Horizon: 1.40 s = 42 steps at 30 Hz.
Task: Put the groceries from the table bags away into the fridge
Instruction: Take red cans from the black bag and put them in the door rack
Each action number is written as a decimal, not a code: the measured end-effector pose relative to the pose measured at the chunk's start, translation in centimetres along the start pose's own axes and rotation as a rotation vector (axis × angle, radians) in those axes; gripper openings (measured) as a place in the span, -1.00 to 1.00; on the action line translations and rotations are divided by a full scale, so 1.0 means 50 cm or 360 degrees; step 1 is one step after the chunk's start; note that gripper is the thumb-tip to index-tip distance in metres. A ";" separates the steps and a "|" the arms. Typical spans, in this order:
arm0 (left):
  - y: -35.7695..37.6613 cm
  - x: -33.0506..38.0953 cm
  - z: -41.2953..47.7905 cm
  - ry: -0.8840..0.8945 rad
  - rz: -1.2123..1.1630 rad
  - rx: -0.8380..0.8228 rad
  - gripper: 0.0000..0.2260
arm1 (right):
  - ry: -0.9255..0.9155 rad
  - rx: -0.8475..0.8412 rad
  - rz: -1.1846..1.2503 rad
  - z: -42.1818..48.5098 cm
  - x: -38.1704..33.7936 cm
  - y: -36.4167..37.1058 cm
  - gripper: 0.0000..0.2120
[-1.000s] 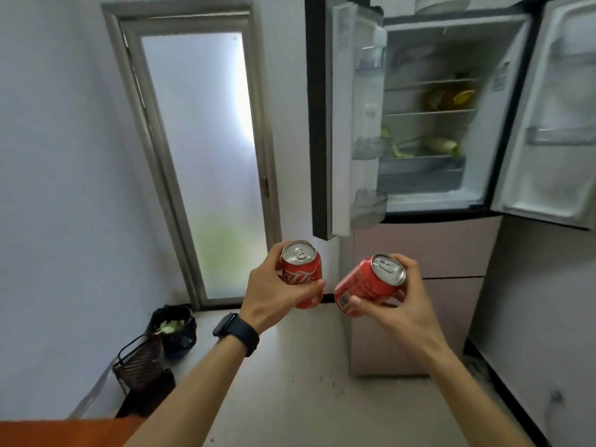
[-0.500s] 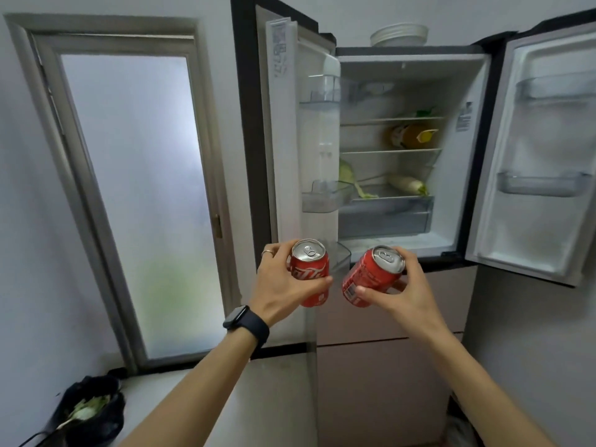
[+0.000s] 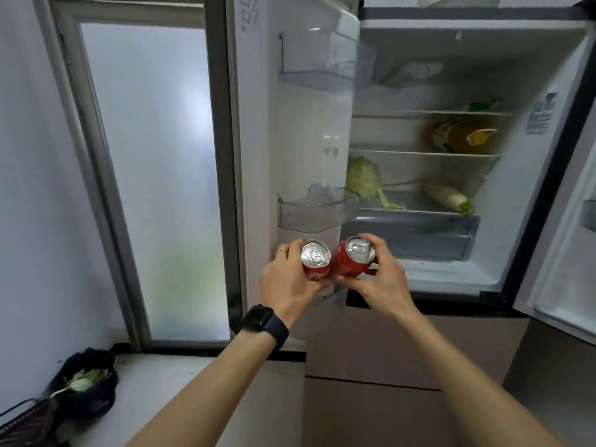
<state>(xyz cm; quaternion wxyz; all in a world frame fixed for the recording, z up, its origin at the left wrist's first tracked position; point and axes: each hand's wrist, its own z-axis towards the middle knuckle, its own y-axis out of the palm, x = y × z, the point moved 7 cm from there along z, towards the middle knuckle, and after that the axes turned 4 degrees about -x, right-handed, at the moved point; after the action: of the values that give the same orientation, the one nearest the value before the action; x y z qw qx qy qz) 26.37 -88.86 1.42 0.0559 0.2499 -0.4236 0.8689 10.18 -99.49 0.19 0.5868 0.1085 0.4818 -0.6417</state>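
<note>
Hands meet before the open fridge (image 3: 451, 279), each gripping a soda can. The left hand (image 3: 285, 280), a black watch (image 3: 264, 322) on its wrist, curls round the left can (image 3: 316, 262), red with a silver, unopened top. Just beside it, the matching right can (image 3: 353, 259) sits tilted in the curled right hand (image 3: 379, 280). Both cans hover just below the door's clear middle bin (image 3: 317, 212).
</note>
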 end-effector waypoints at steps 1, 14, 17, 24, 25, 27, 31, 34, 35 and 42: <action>0.017 0.007 0.012 -0.0038 0.0108 -0.0030 -0.26 | 0.0002 -0.0073 0.0002 0.024 0.018 0.010 -0.14; 0.109 -0.063 0.072 -0.0793 0.0406 -0.0213 -0.32 | -0.0303 -0.0970 -0.0499 0.179 0.095 0.123 -0.14; 0.115 -0.079 0.080 -0.0891 0.0384 -0.0281 -0.32 | -0.0365 -0.1170 -0.0665 0.185 0.103 0.155 -0.17; 0.154 -0.106 0.083 -0.1036 0.0405 -0.0437 -0.30 | -0.0572 -0.1188 -0.0762 0.182 0.106 0.197 -0.36; 0.154 -0.107 0.083 -0.1041 0.0410 -0.0449 -0.32 | -0.0608 -0.1142 -0.0745 0.179 0.106 0.198 -0.36; 0.148 -0.108 0.084 -0.1043 0.0418 -0.0448 -0.34 | -0.0663 -0.1050 -0.0728 0.174 0.106 0.195 -0.35; 0.146 -0.107 0.087 -0.1049 0.0507 -0.0482 -0.36 | -0.0670 -0.0958 -0.0644 0.168 0.114 0.190 -0.30; 0.141 -0.092 0.097 -0.0953 0.0805 -0.0476 -0.33 | -0.0773 -0.0798 -0.0854 0.172 0.108 0.184 -0.32; 0.137 -0.086 0.100 -0.0916 0.0926 -0.0468 -0.31 | -0.0827 -0.0762 -0.0936 0.177 0.103 0.181 -0.34; 0.135 -0.076 0.091 -0.0700 0.1082 -0.0580 -0.25 | -0.0678 -0.1039 -0.0801 0.187 0.125 0.182 -0.08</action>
<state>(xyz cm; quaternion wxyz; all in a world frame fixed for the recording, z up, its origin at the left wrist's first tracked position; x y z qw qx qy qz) 29.33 -96.19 -2.84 -0.2815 0.2614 -0.6298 0.6752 20.18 -109.10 -3.91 0.5023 -0.3364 0.5387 -0.5868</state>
